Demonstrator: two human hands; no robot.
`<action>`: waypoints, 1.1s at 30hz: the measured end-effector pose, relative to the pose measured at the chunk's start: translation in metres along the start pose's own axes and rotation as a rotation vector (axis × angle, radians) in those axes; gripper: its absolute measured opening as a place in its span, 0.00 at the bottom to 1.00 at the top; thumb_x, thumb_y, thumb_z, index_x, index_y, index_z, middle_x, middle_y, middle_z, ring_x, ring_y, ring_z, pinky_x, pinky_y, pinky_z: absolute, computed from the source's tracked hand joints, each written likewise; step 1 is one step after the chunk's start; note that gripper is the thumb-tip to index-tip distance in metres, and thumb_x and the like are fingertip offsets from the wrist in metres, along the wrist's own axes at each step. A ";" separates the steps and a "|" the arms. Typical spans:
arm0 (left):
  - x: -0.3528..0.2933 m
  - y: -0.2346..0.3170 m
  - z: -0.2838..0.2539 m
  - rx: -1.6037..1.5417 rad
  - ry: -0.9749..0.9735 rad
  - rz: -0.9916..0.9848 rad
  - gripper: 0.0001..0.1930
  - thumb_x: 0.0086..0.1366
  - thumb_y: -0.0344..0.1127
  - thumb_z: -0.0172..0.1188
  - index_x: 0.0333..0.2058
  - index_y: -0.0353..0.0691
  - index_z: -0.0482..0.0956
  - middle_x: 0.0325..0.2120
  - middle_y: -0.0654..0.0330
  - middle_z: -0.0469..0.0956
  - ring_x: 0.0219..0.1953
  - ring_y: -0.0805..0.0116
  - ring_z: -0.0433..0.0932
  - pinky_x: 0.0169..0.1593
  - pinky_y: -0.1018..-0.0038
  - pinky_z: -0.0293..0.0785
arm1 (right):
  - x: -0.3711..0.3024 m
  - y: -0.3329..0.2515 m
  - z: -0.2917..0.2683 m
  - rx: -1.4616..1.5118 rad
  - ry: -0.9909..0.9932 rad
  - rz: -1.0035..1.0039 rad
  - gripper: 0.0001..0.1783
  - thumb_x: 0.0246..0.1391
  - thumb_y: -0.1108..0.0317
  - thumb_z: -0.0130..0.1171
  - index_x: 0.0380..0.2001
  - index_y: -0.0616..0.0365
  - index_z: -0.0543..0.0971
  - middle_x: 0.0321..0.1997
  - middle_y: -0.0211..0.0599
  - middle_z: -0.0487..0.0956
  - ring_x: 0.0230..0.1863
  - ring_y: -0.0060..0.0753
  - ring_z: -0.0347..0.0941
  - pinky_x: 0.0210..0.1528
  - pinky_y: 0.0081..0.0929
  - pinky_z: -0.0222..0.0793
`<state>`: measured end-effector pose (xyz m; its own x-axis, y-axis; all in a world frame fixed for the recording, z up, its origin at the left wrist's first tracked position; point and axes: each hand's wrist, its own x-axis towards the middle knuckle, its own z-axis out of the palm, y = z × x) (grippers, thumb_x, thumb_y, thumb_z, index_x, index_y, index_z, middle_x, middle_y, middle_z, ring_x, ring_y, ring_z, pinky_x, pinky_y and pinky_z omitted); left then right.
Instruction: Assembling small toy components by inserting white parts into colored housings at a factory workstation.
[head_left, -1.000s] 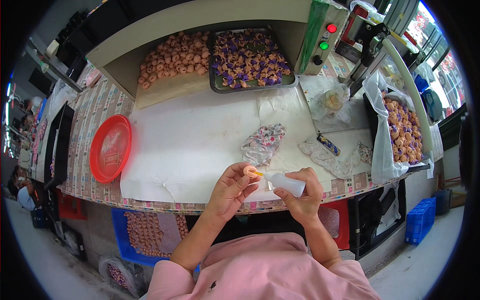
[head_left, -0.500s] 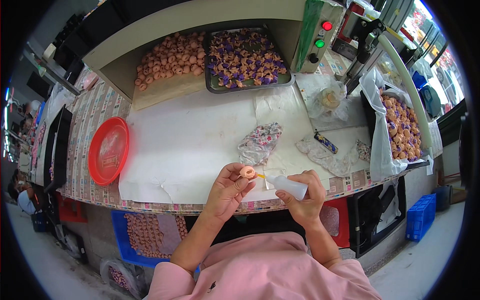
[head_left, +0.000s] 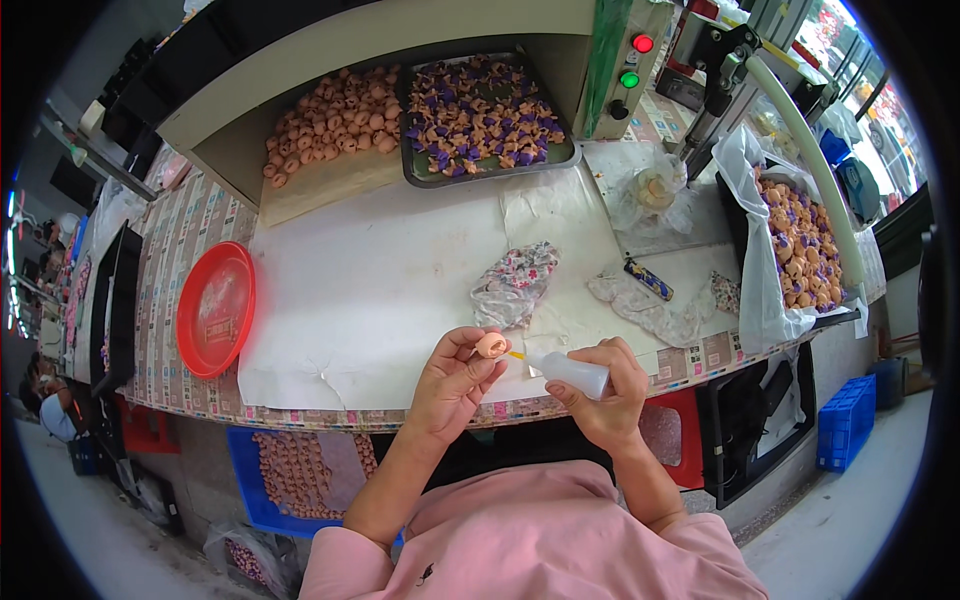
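Between the fingertips of my left hand (head_left: 452, 385) is a small peach-coloured hollow piece (head_left: 491, 345), round, with an opening turned toward the right. My right hand (head_left: 612, 392) is wrapped around a white squeeze bottle (head_left: 574, 372) tipped on its side. Its thin yellow nozzle (head_left: 517, 355) points left and ends at or very near the opening; I cannot tell whether it touches. Both hands are above the front edge of the table. Just beyond them lies a crumpled floral cloth (head_left: 515, 285).
Round peach pieces (head_left: 335, 115) lie heaped at the back, beside a dark tray (head_left: 490, 182) of peach-and-purple parts. A red basin (head_left: 188, 340) sits at left. A lined box of assembled pieces (head_left: 800, 245) stands at right, near a metal press (head_left: 722, 75). Below is a blue crate (head_left: 245, 475).
The bottle and right hand have shifted slightly left, bringing the nozzle closer to the piece. My left hand keeps its hold almost unchanged. The whole view has tilted a little.
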<state>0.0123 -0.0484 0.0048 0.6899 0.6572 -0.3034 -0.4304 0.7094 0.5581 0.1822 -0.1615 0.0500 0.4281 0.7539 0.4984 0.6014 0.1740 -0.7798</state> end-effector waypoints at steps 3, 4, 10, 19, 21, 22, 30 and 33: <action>0.000 -0.001 0.000 0.003 -0.004 0.003 0.16 0.61 0.18 0.55 0.45 0.43 0.72 0.48 0.60 0.74 0.54 0.65 0.73 0.53 0.75 0.76 | -0.001 0.001 -0.003 -0.010 -0.001 0.007 0.19 0.35 0.69 0.76 0.32 0.60 0.78 0.26 0.38 0.76 0.24 0.32 0.70 0.25 0.26 0.64; 0.000 -0.001 0.000 0.003 -0.004 0.002 0.16 0.61 0.18 0.55 0.45 0.43 0.72 0.48 0.60 0.74 0.54 0.65 0.73 0.53 0.75 0.76 | -0.001 0.002 -0.003 -0.013 0.004 0.013 0.20 0.35 0.69 0.76 0.32 0.60 0.78 0.26 0.37 0.75 0.24 0.32 0.70 0.25 0.26 0.64; 0.000 -0.001 0.002 -0.014 0.004 0.015 0.16 0.61 0.17 0.55 0.45 0.43 0.72 0.50 0.59 0.73 0.55 0.64 0.73 0.54 0.74 0.76 | -0.002 0.004 -0.004 -0.004 0.025 0.003 0.20 0.35 0.69 0.76 0.32 0.61 0.78 0.26 0.38 0.75 0.24 0.31 0.70 0.26 0.25 0.64; -0.007 0.011 0.003 -0.098 -0.035 -0.029 0.16 0.61 0.19 0.56 0.46 0.44 0.73 0.50 0.59 0.73 0.53 0.65 0.74 0.52 0.76 0.77 | 0.019 0.030 0.018 -0.026 0.019 0.164 0.18 0.40 0.74 0.71 0.34 0.62 0.74 0.31 0.35 0.76 0.32 0.27 0.73 0.35 0.25 0.68; -0.012 0.017 0.001 -0.129 -0.051 -0.027 0.16 0.62 0.21 0.57 0.47 0.43 0.72 0.48 0.60 0.75 0.52 0.67 0.75 0.52 0.78 0.77 | 0.030 0.035 0.022 -0.064 -0.019 0.170 0.18 0.41 0.74 0.70 0.35 0.61 0.73 0.32 0.37 0.77 0.33 0.30 0.74 0.36 0.26 0.70; -0.013 0.020 -0.001 -0.129 -0.058 -0.024 0.16 0.62 0.21 0.57 0.47 0.43 0.72 0.48 0.60 0.75 0.52 0.67 0.75 0.52 0.78 0.77 | 0.036 0.037 0.023 -0.123 -0.056 0.139 0.17 0.42 0.73 0.69 0.35 0.61 0.74 0.32 0.38 0.77 0.34 0.32 0.74 0.36 0.28 0.70; -0.035 0.047 -0.014 -0.174 -0.078 0.009 0.18 0.64 0.25 0.56 0.52 0.45 0.69 0.50 0.57 0.73 0.49 0.66 0.77 0.47 0.77 0.80 | 0.100 0.035 0.027 -0.284 -0.129 -0.149 0.11 0.46 0.73 0.63 0.36 0.59 0.79 0.36 0.38 0.80 0.41 0.42 0.73 0.44 0.34 0.69; -0.045 0.052 -0.010 -0.149 -0.078 0.005 0.16 0.64 0.26 0.57 0.50 0.44 0.70 0.49 0.58 0.74 0.48 0.66 0.78 0.47 0.78 0.81 | 0.144 0.045 0.049 -0.264 -0.136 -0.234 0.10 0.47 0.73 0.62 0.36 0.59 0.80 0.38 0.38 0.80 0.43 0.44 0.72 0.46 0.34 0.68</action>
<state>-0.0472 -0.0387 0.0394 0.7281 0.6433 -0.2366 -0.5116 0.7397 0.4371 0.2376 -0.0139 0.0685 0.1760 0.7934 0.5827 0.8330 0.1953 -0.5176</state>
